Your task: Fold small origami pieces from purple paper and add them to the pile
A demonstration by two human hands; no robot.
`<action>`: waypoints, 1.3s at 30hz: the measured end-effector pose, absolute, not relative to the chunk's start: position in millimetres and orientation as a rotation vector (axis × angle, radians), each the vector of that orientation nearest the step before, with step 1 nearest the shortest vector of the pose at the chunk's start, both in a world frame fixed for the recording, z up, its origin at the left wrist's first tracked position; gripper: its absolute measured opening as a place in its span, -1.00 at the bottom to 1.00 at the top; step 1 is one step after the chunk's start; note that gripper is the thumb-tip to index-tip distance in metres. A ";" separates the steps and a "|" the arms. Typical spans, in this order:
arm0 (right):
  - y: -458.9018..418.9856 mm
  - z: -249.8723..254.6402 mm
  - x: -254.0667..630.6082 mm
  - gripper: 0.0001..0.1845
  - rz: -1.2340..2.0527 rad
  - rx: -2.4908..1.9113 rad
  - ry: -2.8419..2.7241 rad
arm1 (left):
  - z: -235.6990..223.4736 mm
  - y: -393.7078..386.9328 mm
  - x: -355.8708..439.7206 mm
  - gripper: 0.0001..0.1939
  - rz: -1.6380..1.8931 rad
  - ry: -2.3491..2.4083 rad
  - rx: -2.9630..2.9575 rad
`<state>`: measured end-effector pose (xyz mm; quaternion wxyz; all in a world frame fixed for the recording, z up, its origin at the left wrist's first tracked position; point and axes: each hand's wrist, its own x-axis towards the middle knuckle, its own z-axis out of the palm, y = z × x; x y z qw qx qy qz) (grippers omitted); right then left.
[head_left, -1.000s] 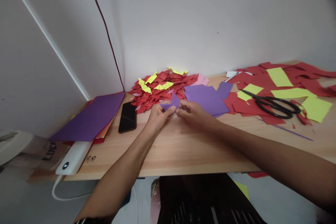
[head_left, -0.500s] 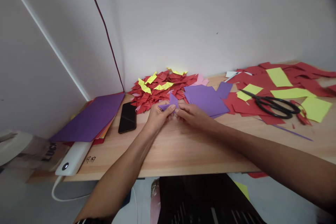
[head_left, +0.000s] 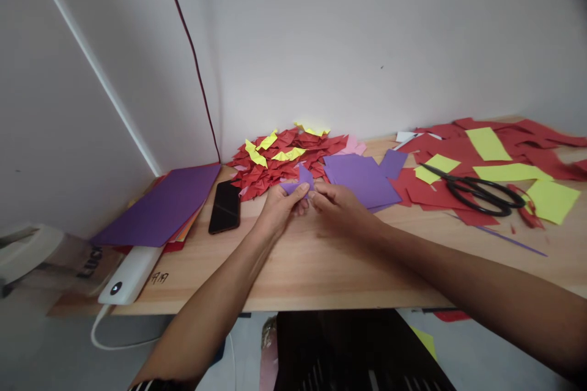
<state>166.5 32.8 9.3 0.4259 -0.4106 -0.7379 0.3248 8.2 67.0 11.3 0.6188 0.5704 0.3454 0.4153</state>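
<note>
The left hand (head_left: 275,204) grips a folded purple paper (head_left: 304,175), its thumb pressed flat on the top and the other fingers curled beneath. The right hand (head_left: 342,204) has its fingers bent in at the paper's right edge, thumb and forefinger close together; whether they pinch it or only touch it, I cannot tell. The paper is between the two hands, above the near side of a heap (head_left: 257,180) of folded red pieces, on which several yellow folded pieces (head_left: 288,154) lie. Just beyond the right hand are purple squares (head_left: 362,177), stacked loosely, with a smaller purple piece (head_left: 393,163) beside them and pink paper (head_left: 353,145) behind. Left of the left hand, a dark phone (head_left: 224,208) lies flat on the wooden table (head_left: 293,275). Farther left, a large purple sheet (head_left: 160,208) tops other coloured sheets, partly covering a white device (head_left: 131,275) with a cable (head_left: 94,333) at its near end. Well to the right, black-handled scissors (head_left: 481,190) lie across red scraps (head_left: 458,140) and a yellow piece (head_left: 438,168), near a thin purple strip (head_left: 511,239). Behind everything stands a pale wall (head_left: 321,30), a dark cord (head_left: 192,52) running down it.
</note>
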 end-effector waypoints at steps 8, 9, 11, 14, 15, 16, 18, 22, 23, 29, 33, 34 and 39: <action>36.6 1.3 167.2 -0.72 0.756 -1.142 -1.836 | 5.7 69.3 9.1 -0.64 1.044 0.830 1.123; 37.4 0.4 167.3 -0.71 0.804 -1.144 -1.844 | 5.0 69.3 8.2 -0.64 1.053 0.845 1.123; 38.9 -1.0 167.4 -0.70 0.931 -1.131 -1.847 | 3.6 69.9 5.9 -0.64 1.061 0.858 1.156; 39.2 -0.8 167.4 -0.67 1.101 -1.097 -1.827 | 1.6 72.0 2.7 -0.64 1.000 0.811 1.220; 38.7 -0.1 167.3 -0.65 1.113 -1.100 -1.823 | 1.0 72.7 2.3 -0.64 0.986 0.790 1.220; 38.0 0.7 167.1 -0.63 1.095 -1.114 -1.821 | 0.4 73.1 2.5 -0.64 0.985 0.773 1.206; 36.6 2.2 166.9 -0.61 0.988 -1.160 -1.802 | -0.4 72.9 4.6 -0.65 1.019 0.738 1.168; 36.8 0.6 167.3 -0.61 0.814 -1.225 -1.773 | -2.7 68.5 12.0 -0.70 1.032 0.624 1.144; 37.6 -0.7 167.5 -0.61 0.797 -1.232 -1.788 | -3.7 67.4 13.5 -0.70 1.035 0.606 1.132; 40.0 -1.3 171.3 -0.68 0.813 -1.307 -1.900 | -5.5 68.7 12.6 -0.68 1.097 0.756 1.162; 39.9 4.7 176.5 -0.65 0.859 -1.343 -1.892 | -1.7 72.5 6.4 -0.64 1.130 0.823 1.274; 40.4 5.7 177.5 -0.64 0.842 -1.351 -1.885 | -1.4 72.8 5.4 -0.62 1.101 0.811 1.294; 41.9 9.1 179.3 -0.60 0.801 -1.345 -1.900 | -3.1 71.0 6.4 -0.59 0.948 0.771 1.341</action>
